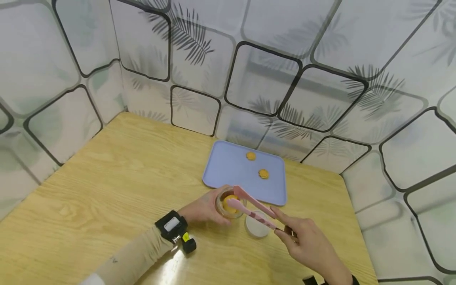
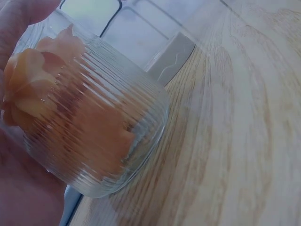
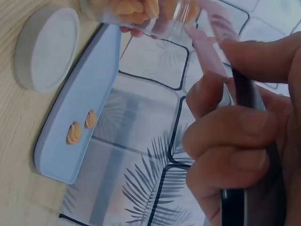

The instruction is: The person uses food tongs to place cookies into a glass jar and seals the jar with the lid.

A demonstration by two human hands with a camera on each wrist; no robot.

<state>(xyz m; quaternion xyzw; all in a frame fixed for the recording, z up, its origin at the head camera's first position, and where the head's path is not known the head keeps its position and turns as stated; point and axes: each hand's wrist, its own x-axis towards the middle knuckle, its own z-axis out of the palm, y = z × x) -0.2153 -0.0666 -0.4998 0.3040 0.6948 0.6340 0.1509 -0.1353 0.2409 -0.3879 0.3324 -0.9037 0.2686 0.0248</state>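
My left hand [image 1: 208, 208] grips a ribbed clear glass jar [image 2: 108, 117] from its left side. Inside it lie several orange, shell-like pieces [image 2: 94, 127]. The right hand [image 1: 303, 239] holds pink tongs [image 1: 254, 213], their tips over the jar's mouth, close to an orange piece at the top; whether they touch it I cannot tell. Beneath the tongs a round white lid [image 1: 256, 227] lies on the table, right beside the jar. Behind the jar, a light blue tray [image 1: 228, 166] carries two orange pieces [image 1: 263, 173], set apart from each other.
The wooden table [image 1: 117, 170] spreads wide to the left of the jar. Patterned fabric walls [image 1: 199, 107] rise along its back and both sides, and the tray's far edge lies close to the back one. A wrist camera [image 1: 174, 229] is strapped to the left wrist.
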